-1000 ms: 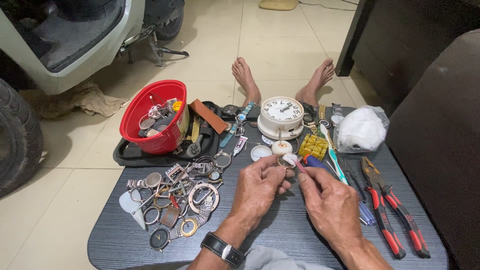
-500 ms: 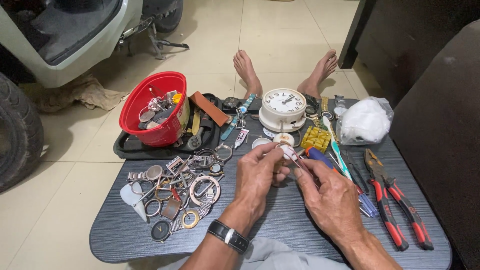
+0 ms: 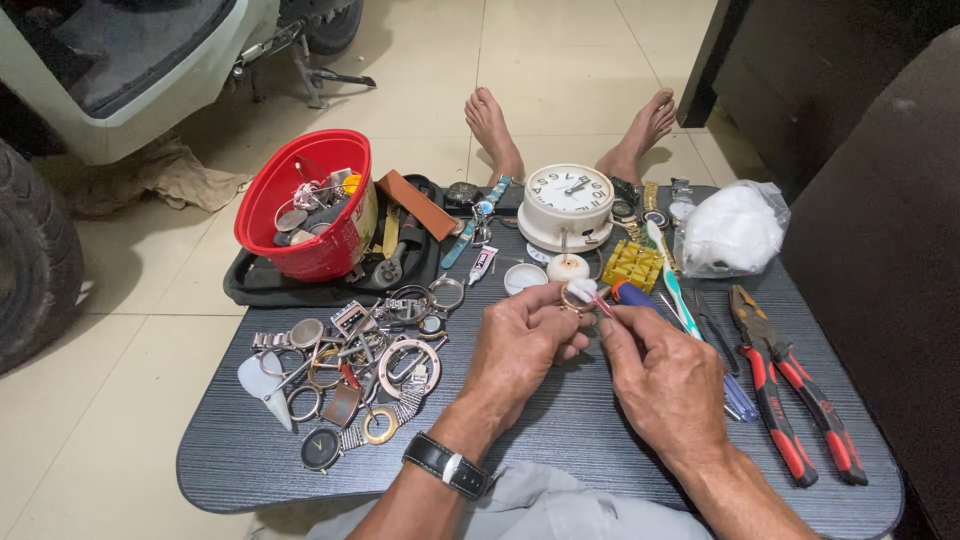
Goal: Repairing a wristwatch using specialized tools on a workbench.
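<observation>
Both hands meet over a dark table, pinching small watch work between their fingertips

The left hand (image 3: 520, 345), a black-strapped wristwatch (image 3: 447, 466) on its wrist, curls its fingers closed around a small gold-coloured ring-shaped watch part (image 3: 577, 297) with a bit of white wadding at its top; the right hand (image 3: 665, 380) is closed in a pinch on a thin red-tipped tool (image 3: 603, 306) whose tip touches that part. Just beyond the fingertips sit a small white dish (image 3: 524, 277), a yellow block (image 3: 632, 265) and a white round alarm clock (image 3: 567, 205). Left of the left hand lies a heap of watch cases and bands (image 3: 350, 365), with a red bowl (image 3: 305, 205) of parts beyond it. Right of the right hand lie red-handled pliers (image 3: 790, 385), well apart, and a clear bag of white wadding (image 3: 732, 230) beyond them
</observation>
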